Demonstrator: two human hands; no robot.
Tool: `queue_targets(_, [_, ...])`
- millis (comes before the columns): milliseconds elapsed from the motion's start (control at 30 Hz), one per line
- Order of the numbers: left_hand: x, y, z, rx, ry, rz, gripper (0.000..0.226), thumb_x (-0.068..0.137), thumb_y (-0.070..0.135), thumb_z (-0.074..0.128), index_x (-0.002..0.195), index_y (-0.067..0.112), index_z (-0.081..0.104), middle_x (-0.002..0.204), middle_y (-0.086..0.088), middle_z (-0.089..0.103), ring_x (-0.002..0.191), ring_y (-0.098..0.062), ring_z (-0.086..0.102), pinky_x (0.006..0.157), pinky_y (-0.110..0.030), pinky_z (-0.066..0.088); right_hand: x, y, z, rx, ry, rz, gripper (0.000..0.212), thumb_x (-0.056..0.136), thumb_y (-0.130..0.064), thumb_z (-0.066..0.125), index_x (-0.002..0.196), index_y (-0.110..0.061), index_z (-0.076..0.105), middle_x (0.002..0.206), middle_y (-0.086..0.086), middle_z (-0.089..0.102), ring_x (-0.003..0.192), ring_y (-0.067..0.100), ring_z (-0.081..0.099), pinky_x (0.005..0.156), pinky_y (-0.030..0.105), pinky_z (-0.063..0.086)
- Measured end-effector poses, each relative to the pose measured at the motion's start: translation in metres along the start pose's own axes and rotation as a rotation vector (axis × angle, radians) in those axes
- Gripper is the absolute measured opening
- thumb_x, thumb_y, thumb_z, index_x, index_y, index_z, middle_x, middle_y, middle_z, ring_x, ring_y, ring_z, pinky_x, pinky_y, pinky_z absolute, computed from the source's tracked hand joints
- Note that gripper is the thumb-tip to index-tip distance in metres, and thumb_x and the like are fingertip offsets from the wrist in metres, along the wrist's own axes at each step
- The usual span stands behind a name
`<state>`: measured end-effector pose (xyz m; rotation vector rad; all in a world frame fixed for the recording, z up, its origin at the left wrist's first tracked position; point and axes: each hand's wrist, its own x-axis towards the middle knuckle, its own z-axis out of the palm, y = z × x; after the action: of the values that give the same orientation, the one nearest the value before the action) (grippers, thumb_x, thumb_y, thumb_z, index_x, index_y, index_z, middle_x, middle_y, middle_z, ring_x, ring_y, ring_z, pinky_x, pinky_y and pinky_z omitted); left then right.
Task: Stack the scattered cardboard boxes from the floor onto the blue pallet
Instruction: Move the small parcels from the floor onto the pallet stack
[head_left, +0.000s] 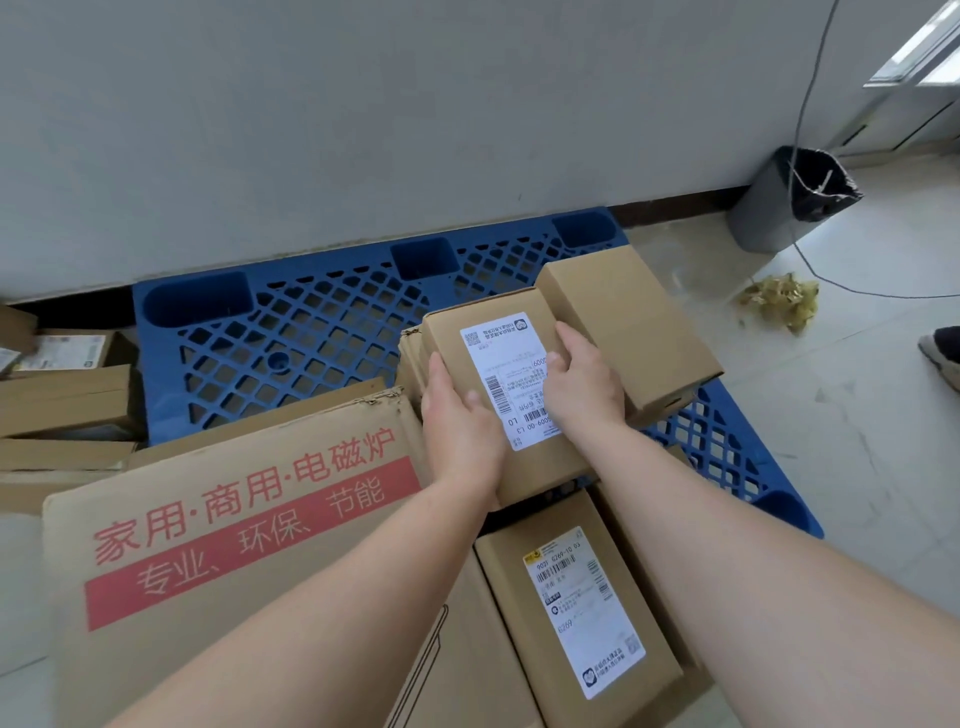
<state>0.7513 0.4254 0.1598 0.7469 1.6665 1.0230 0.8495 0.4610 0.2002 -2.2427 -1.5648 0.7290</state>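
Grey wall and pale floor tiles frame the blue pallet (311, 322), which lies flat against the wall with most of its grid bare. Both hands are on 1 small labelled box (498, 384). The left hand (457, 415) curls round its left edge with the thumb on top. The right hand (584, 384) grips the right edge, thumb pressing the white label.

That box hangs over the pallet's near-right part, right beside a plain box (628, 322) already on the pallet. Whether it has touched down, I cannot tell. By my read, this is the placing step.

A large red-lettered box (234, 545) overlaps the pallet's near edge, and a second labelled box (576, 608) lies at the pallet's near side. More floor boxes (67, 400) wait left of the pallet, so plenty remains.

The next move calls for setting the held box down square and flush against the plain one. After that comes opening both hands and turning to the boxes left of the pallet.
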Motion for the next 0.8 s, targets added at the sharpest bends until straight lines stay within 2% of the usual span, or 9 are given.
queue_targets(133, [0.005, -0.002, 0.008, -0.013, -0.004, -0.029, 0.058, 0.083, 0.026, 0.035, 0.139, 0.043, 0.029, 0.137, 0.007, 0.049, 0.124, -0.018, 0.05, 0.098, -0.047, 0.047, 0.004, 0.004, 0.0, -0.01, 0.006, -0.022, 0.043, 0.102, -0.019, 0.035, 0.145, -0.019, 0.037, 0.148, -0.002, 0.041, 0.136, 0.02, 0.036, 0.108, 0.029, 0.028])
queue_targets(300, [0.0, 0.011, 0.012, 0.027, 0.019, -0.074, 0.053, 0.097, 0.012, 0.038, 0.145, 0.032, 0.029, 0.142, -0.002, 0.038, 0.127, -0.019, 0.042, 0.102, -0.047, 0.043, 0.004, 0.005, 0.002, -0.046, 0.015, -0.089, 0.036, 0.102, -0.017, 0.034, 0.132, -0.014, 0.053, 0.156, 0.002, 0.029, 0.141, 0.02, 0.03, 0.108, 0.029, 0.028])
queue_targets(467, [0.002, 0.011, 0.01, 0.058, 0.004, -0.051, 0.051, 0.097, 0.013, 0.039, 0.143, 0.033, 0.031, 0.137, -0.002, 0.044, 0.12, -0.02, 0.048, 0.099, -0.048, 0.046, -0.004, 0.011, 0.003, -0.034, 0.055, -0.133, 0.033, 0.101, -0.015, 0.036, 0.123, -0.01, 0.06, 0.152, 0.001, 0.036, 0.144, 0.015, 0.024, 0.11, 0.03, 0.027])
queue_targets(700, [-0.002, 0.015, 0.004, 0.041, -0.034, -0.083, 0.05, 0.095, 0.02, 0.038, 0.141, 0.037, 0.03, 0.136, 0.0, 0.048, 0.117, -0.021, 0.053, 0.097, -0.048, 0.048, -0.01, 0.011, 0.0, -0.013, 0.059, -0.132, 0.037, 0.102, -0.014, 0.035, 0.133, -0.015, 0.054, 0.149, -0.001, 0.041, 0.143, 0.015, 0.028, 0.11, 0.03, 0.028])
queue_targets(800, [-0.005, 0.025, -0.007, 0.017, -0.032, -0.103, 0.049, 0.1, 0.019, 0.036, 0.146, 0.034, 0.026, 0.143, -0.001, 0.041, 0.126, -0.022, 0.046, 0.102, -0.037, 0.039, -0.013, 0.008, -0.001, 0.012, 0.082, -0.127, 0.036, 0.102, -0.014, 0.035, 0.131, -0.014, 0.056, 0.147, -0.002, 0.044, 0.14, 0.016, 0.033, 0.109, 0.032, 0.031])
